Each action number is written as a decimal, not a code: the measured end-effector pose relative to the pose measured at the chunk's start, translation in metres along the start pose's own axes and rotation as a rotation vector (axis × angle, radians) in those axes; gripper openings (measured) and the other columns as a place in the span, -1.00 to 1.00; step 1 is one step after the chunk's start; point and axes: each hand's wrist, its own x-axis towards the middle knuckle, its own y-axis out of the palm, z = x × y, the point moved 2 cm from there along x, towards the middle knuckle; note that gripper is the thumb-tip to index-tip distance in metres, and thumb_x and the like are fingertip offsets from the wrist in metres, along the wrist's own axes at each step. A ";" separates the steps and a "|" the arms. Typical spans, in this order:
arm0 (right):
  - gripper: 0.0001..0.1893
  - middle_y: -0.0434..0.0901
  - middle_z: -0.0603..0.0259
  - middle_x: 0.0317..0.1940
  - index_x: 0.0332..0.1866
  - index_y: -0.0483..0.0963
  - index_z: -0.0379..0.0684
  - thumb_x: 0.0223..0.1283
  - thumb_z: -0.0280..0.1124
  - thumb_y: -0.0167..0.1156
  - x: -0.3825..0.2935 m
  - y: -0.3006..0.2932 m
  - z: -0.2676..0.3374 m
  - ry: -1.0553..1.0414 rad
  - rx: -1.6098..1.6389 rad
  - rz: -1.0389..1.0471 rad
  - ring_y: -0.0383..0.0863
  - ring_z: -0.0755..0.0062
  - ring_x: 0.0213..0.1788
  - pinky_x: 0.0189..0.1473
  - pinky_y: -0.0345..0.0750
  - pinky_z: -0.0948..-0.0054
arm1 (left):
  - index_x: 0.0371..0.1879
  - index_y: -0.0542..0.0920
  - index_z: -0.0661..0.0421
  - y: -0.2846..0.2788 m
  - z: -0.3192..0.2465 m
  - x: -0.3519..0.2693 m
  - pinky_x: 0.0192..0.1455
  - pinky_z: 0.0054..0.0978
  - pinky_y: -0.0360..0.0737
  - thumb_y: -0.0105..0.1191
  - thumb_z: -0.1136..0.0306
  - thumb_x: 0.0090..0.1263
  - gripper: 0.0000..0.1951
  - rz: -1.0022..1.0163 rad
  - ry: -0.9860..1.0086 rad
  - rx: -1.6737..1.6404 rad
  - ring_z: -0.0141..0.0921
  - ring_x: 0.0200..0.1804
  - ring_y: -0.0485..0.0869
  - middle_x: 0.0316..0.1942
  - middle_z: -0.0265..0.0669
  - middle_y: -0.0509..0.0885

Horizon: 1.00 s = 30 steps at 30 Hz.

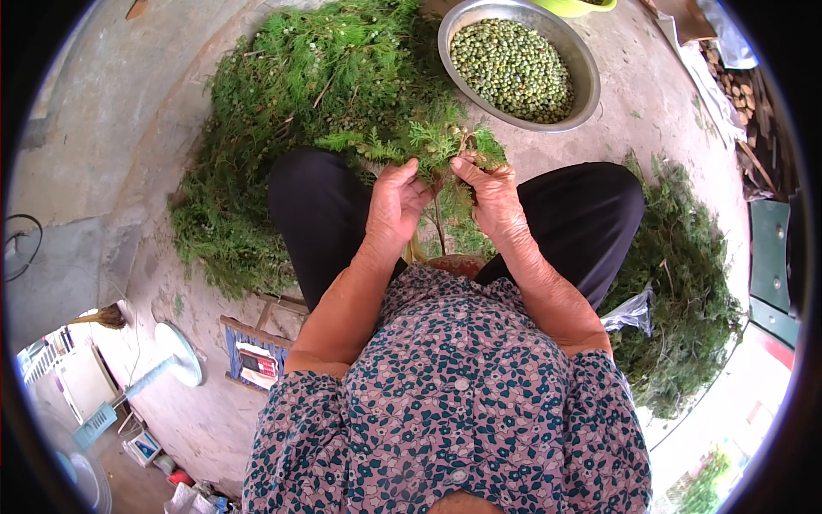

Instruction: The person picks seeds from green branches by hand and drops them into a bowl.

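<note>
Above my lap, a leafy green conifer sprig (433, 141), likely arborvitae, spans the gap between my two hands. My left hand (399, 200) has its thumb and curled fingers at the sprig's near side. With thumb and fingertips, my right hand (493, 193) pinches its other part, where small cones sit by a brownish twig. A thin stem hangs down between the hands. Beyond my left knee lies a big heap of cut conifer branches (308, 83). Past my hands, to the right, a metal basin (587, 96) holds many small green cones (510, 70).
At the top edge is a yellow-green plastic basin (575, 6). A second branch pile (681, 289) lies right of my knee, with clear plastic (632, 311) on it. On the left stand a low stool (257, 356) carrying a phone-like device (258, 365), and a pedestal fan (176, 353).
</note>
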 end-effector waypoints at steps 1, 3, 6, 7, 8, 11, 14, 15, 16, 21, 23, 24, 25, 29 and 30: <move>-0.94 0.50 0.42 -0.64 -0.45 0.52 -0.17 -0.04 -0.51 0.26 0.000 -0.001 0.001 0.001 -0.001 0.001 0.28 0.75 -0.77 -0.78 0.12 0.72 | -0.06 0.36 0.12 0.000 0.001 -0.001 -0.05 -0.27 0.46 0.04 0.54 0.10 -0.62 0.000 0.001 -0.001 -0.35 -0.10 0.50 -0.18 -0.29 0.52; -0.93 0.47 0.42 -0.67 -0.47 0.49 -0.16 -0.03 -0.51 0.25 0.001 -0.002 0.002 0.034 0.000 0.004 0.30 0.72 -0.76 -0.77 0.15 0.71 | -0.02 0.32 0.12 0.003 0.001 -0.004 -0.01 -0.24 0.45 0.01 0.57 0.10 -0.59 0.034 0.097 0.159 -0.31 -0.12 0.52 -0.17 -0.27 0.52; -0.94 0.46 0.42 -0.68 -0.46 0.49 -0.16 -0.02 -0.51 0.25 0.001 -0.002 0.003 0.022 -0.028 -0.015 0.30 0.72 -0.76 -0.77 0.16 0.70 | 0.01 0.28 0.16 0.000 0.003 0.000 -0.05 -0.27 0.49 0.03 0.57 0.09 -0.55 0.069 0.125 0.169 -0.30 -0.13 0.52 -0.17 -0.25 0.50; -0.94 0.46 0.42 -0.68 -0.46 0.49 -0.16 -0.02 -0.51 0.25 0.000 -0.001 0.004 0.023 -0.028 -0.015 0.30 0.72 -0.76 -0.77 0.16 0.70 | 0.01 0.27 0.18 0.000 0.004 0.000 -0.07 -0.29 0.50 0.05 0.56 0.09 -0.54 0.067 0.136 0.189 -0.31 -0.12 0.52 -0.17 -0.25 0.50; -0.93 0.45 0.43 -0.68 -0.46 0.48 -0.17 -0.01 -0.51 0.24 -0.001 0.000 0.005 0.030 -0.045 -0.022 0.30 0.71 -0.76 -0.77 0.17 0.70 | 0.01 0.27 0.18 0.002 0.007 0.000 -0.07 -0.29 0.50 0.05 0.56 0.09 -0.54 0.066 0.137 0.188 -0.31 -0.12 0.52 -0.17 -0.25 0.50; -0.93 0.44 0.42 -0.69 -0.46 0.47 -0.19 0.01 -0.50 0.23 -0.004 0.002 0.008 -0.008 -0.096 -0.013 0.31 0.71 -0.75 -0.76 0.18 0.69 | -0.08 0.35 0.16 -0.002 0.010 -0.008 -0.13 -0.48 0.50 0.07 0.53 0.15 -0.66 -0.215 0.436 0.479 -0.42 -0.16 0.52 -0.23 -0.27 0.53; -0.91 0.45 0.41 -0.67 -0.46 0.46 -0.23 0.02 -0.49 0.23 -0.004 -0.001 0.008 -0.066 -0.215 -0.027 0.32 0.71 -0.73 -0.73 0.20 0.69 | -0.23 0.44 0.19 0.003 0.010 -0.015 -0.21 -0.65 0.46 0.05 0.53 0.21 -0.83 0.001 0.795 1.024 -0.56 -0.29 0.50 -0.33 -0.34 0.54; -0.89 0.45 0.40 -0.66 -0.46 0.47 -0.27 0.02 -0.47 0.23 -0.004 -0.003 0.007 -0.077 -0.300 -0.061 0.32 0.72 -0.71 -0.70 0.21 0.68 | -0.21 0.46 0.19 0.006 0.014 -0.016 -0.21 -0.53 0.49 0.10 0.53 0.14 -0.77 0.007 0.817 1.079 -0.42 -0.31 0.56 -0.32 -0.21 0.58; -0.89 0.45 0.40 -0.66 -0.46 0.47 -0.27 0.02 -0.47 0.23 -0.003 -0.004 0.004 -0.077 -0.299 -0.061 0.32 0.72 -0.71 -0.70 0.21 0.68 | -0.16 0.45 0.20 0.008 0.018 -0.018 -0.18 -0.56 0.48 0.08 0.53 0.17 -0.75 0.043 0.833 1.108 -0.45 -0.26 0.55 -0.28 -0.24 0.58; -0.87 0.50 0.22 -0.59 -0.48 0.48 -0.28 -0.03 -0.44 0.24 -0.004 -0.001 0.007 -0.374 -0.699 -0.042 0.45 0.48 -0.61 -0.54 0.36 0.47 | -0.03 0.43 0.26 0.010 0.032 -0.018 -0.08 -0.56 0.46 0.08 0.55 0.16 -0.64 0.090 0.930 1.201 -0.42 -0.19 0.57 -0.23 -0.17 0.60; -0.88 0.51 0.17 -0.58 -0.49 0.48 -0.27 -0.04 -0.44 0.23 -0.006 -0.001 0.007 -0.429 -0.793 -0.044 0.49 0.39 -0.58 -0.50 0.39 0.41 | -0.05 0.44 0.26 0.015 0.031 -0.019 -0.11 -0.56 0.48 0.07 0.57 0.14 -0.65 0.126 0.913 1.148 -0.41 -0.19 0.59 -0.25 -0.13 0.61; -0.88 0.48 0.14 -0.59 -0.54 0.45 -0.26 -0.05 -0.45 0.21 -0.007 0.000 0.008 -0.536 -0.909 -0.018 0.50 0.26 -0.56 -0.50 0.40 0.37 | -0.07 0.45 0.25 0.016 0.030 -0.019 -0.15 -0.55 0.49 0.06 0.58 0.14 -0.67 0.109 0.921 1.190 -0.41 -0.22 0.60 -0.27 -0.14 0.62; -0.87 0.46 0.12 -0.61 -0.58 0.42 -0.26 -0.06 -0.47 0.18 -0.008 0.002 0.009 -0.644 -1.026 0.009 0.50 0.14 -0.54 -0.50 0.41 0.34 | -0.08 0.46 0.24 0.017 0.028 -0.018 -0.20 -0.54 0.50 0.05 0.59 0.14 -0.68 0.092 0.929 1.233 -0.41 -0.25 0.60 -0.29 -0.15 0.63; -0.84 0.40 0.08 -0.63 -0.61 0.36 -0.24 -0.04 -0.47 0.14 -0.013 0.014 0.018 -0.769 -1.144 0.143 0.47 0.03 -0.49 -0.50 0.40 0.25 | -0.22 0.49 0.18 0.018 0.019 -0.017 -0.37 -0.46 0.48 0.05 0.58 0.13 -0.78 0.043 1.009 1.214 -0.35 -0.44 0.58 -0.44 -0.09 0.58; -0.85 0.40 0.08 -0.63 -0.60 0.36 -0.24 -0.04 -0.48 0.14 -0.012 0.013 0.018 -0.802 -1.110 0.175 0.47 0.02 -0.48 -0.49 0.40 0.25 | -0.24 0.50 0.17 0.018 0.017 -0.016 -0.40 -0.46 0.47 0.05 0.58 0.13 -0.80 0.052 0.984 1.193 -0.38 -0.48 0.54 -0.49 -0.12 0.57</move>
